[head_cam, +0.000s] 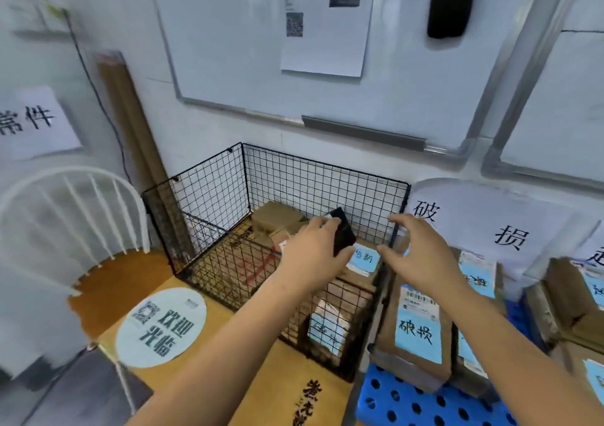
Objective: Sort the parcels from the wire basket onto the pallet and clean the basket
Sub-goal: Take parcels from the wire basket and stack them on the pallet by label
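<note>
A black wire basket (pixel 212 193) stands on the orange floor against the wall, with several brown cardboard parcels (pixel 277 218) inside. My left hand (pixel 313 255) is over the basket and grips a small black flat object (pixel 343 231). Just to the right, my right hand (pixel 415 252) hovers above the basket's right edge with fingers spread and nothing in it. A parcel with a light-blue label (pixel 364 260) lies in the basket under both hands. The blue plastic pallet (pixel 408 399) at the lower right carries brown parcels with blue labels (pixel 416 331).
A white chair (pixel 65 210) with an orange seat stands to the left of the basket. Whiteboards hang on the wall behind. A white paper sign (pixel 483 219) leans behind the pallet. A round white floor sticker (pixel 161 326) lies in front of the basket.
</note>
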